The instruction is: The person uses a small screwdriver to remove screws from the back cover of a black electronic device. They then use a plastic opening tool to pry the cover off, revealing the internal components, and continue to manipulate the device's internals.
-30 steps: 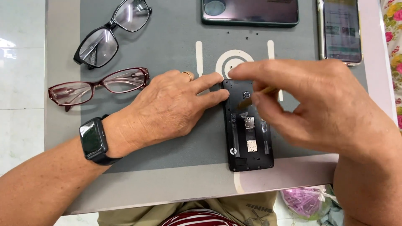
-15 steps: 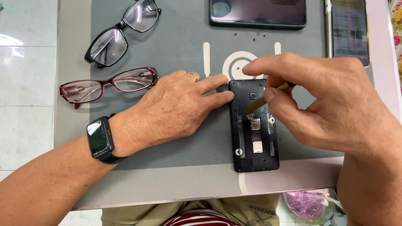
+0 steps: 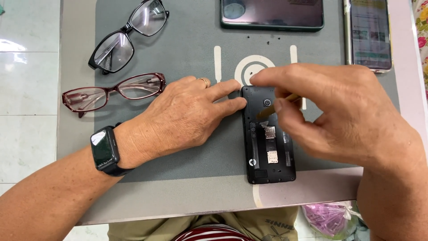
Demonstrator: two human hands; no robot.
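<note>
- Left hand (image 3: 187, 114) lies flat, fingers spread, fingertips touching the opened phone's (image 3: 269, 149) left edge — gripping nothing.
- Right hand (image 3: 339, 111) pinches a thin yellowish tool (image 3: 272, 108) over the phone's upper part.
- Phone's open back shows card slots — under the right hand.
- Two pairs of glasses (image 3: 113, 91) lie beyond the left hand.

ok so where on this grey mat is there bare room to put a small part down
Bare mat lies below the left hand, between the smartwatch and the opened black phone. Another patch sits between the black-framed glasses and the dark phone at the top edge. Around the right hand and its thin brown tool it is crowded.
</note>
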